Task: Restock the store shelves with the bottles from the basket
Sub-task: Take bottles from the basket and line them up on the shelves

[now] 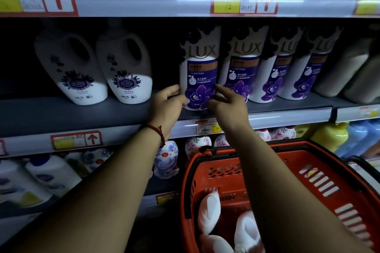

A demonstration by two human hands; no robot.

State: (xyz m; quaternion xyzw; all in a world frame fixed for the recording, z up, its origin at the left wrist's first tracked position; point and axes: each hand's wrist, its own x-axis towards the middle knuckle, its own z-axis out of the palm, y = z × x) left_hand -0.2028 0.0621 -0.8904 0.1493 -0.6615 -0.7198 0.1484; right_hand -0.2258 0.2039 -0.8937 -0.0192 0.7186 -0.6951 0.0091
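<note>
— Which step is this?
— Shelving. The left grip (pixel 168 103) and right grip (pixel 228 102) both clasp the foot of a white-and-purple plastic Lux bottle (pixel 200 63). It stands upright at the front edge of the grey middle shelf (pixel 61 113), leftmost in its row.
— And next?
— Probably square it up, let go, then reach into the red plastic basket (pixel 298 162) for the pale pink bottles (pixel 208 211).

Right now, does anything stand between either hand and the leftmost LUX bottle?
Nothing visible does. The left hand and right hand both hold the LUX bottle, which stands on the shelf.
</note>
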